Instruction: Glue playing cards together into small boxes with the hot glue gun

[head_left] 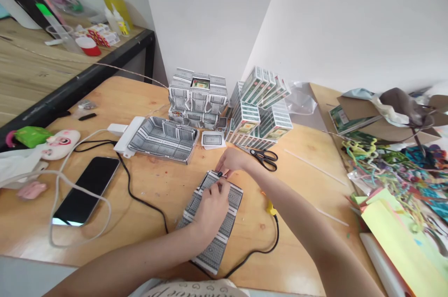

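Observation:
A long panel built of grey-patterned playing cards [213, 245] lies slanted on the table in front of me. My left hand [212, 208] rests on its upper half, fingers bent and gripping it. At the panel's far end my right hand [231, 161] has its fingers pinched together beside a small black piece [219, 174]. What sits between those right fingertips is hidden. Beyond the panel stands an open tray made of playing cards [163, 140]. A small stack of playing cards [213, 139] lies right of that tray.
Behind stand a card-built block [198, 96] and stacked card boxes [247, 117]. Black-handled scissors [265, 159] lie right of my right hand. A phone [87, 189] with a white cable is at left. A black cord [250, 256] runs to a yellow end [270, 208]. Coloured scraps [395, 171] fill the right.

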### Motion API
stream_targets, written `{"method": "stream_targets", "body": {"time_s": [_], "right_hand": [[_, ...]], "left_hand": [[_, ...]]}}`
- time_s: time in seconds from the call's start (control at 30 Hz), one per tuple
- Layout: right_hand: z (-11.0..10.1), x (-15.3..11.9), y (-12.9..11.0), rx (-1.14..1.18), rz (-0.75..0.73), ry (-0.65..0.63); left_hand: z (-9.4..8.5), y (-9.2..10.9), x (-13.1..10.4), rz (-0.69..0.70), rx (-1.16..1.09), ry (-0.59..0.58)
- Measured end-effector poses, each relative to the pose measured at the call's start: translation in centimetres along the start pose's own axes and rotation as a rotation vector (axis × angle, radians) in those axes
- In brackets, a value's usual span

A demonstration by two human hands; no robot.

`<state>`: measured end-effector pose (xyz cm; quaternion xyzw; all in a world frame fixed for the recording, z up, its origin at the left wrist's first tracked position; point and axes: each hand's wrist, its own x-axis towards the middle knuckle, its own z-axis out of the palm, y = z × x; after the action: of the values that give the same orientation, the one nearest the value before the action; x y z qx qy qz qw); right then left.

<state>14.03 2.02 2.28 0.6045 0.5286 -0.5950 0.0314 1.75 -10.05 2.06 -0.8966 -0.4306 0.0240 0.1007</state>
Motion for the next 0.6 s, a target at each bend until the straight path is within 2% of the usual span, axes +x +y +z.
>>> {"method": "stream_targets", "body": {"time_s": [0.33, 0.6], "right_hand": [[-0.8, 1.0, 0.0, 0.03, 0.044, -0.108], [-2.3, 0.7, 0.0, 0.005, -0.008, -0.175]], "left_hand": [[-0.2, 0.6, 0.4, 0.029, 0.152, -0.053], [0.8, 1.2, 1.8, 0.001, 0.143, -0.045]]}}
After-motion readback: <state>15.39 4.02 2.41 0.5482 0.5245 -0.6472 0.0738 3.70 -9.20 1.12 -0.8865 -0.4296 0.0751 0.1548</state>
